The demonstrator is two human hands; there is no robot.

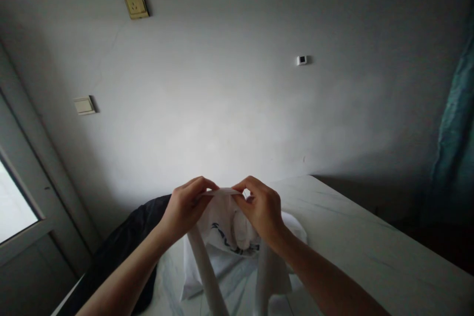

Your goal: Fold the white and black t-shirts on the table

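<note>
Forearms (128,269), left hand (187,207), right hand (263,207), both pinching printed white cloth (221,219), tabletop (351,242) beneath

Dark lettering (225,238) curves across the bunched white cloth (218,215); it is perhaps a word, but folds and dim light leave it unreadable. No other text can be read.
</note>
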